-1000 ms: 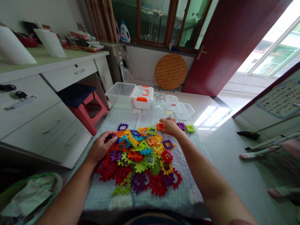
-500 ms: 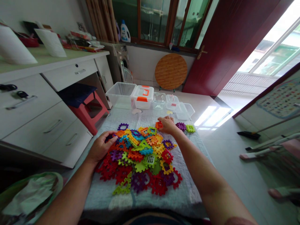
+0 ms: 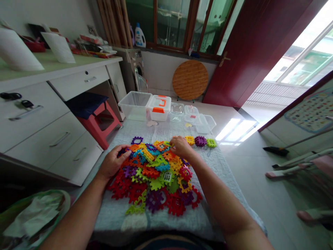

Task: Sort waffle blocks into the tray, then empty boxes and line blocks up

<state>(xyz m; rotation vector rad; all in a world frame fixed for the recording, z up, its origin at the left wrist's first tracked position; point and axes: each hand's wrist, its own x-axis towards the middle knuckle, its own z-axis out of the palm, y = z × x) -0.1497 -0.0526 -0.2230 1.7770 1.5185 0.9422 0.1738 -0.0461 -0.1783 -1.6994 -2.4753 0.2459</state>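
A heap of colourful plastic interlocking building pieces (image 3: 156, 173), with toothed edges and window-like openings, spreads over the cloth-covered table. At the heap's left edge rests my left hand (image 3: 114, 161), open, its thumb apart from curled fingers and holding nothing visible. My right hand (image 3: 181, 146) reaches to the far right of the heap. Its fingertips are closed on a green building piece (image 3: 168, 143), partly covered by the fingers. Right of that hand, a yellow piece (image 3: 189, 140), a purple piece (image 3: 200, 141) and a green square piece (image 3: 211, 143) lie in a row.
Along the table's far edge stand an open clear bin (image 3: 135, 104), a lidded box with orange latches (image 3: 159, 108) and several smaller clear containers (image 3: 204, 124). A purple frame piece (image 3: 136, 140) lies behind the heap. A pink stool (image 3: 102, 121) stands left of the table.
My right hand has moved left and slightly nearer, onto the heap. The yellow piece in the row now shows, while the orange piece at its fingertips is out of sight. My left hand stays put.
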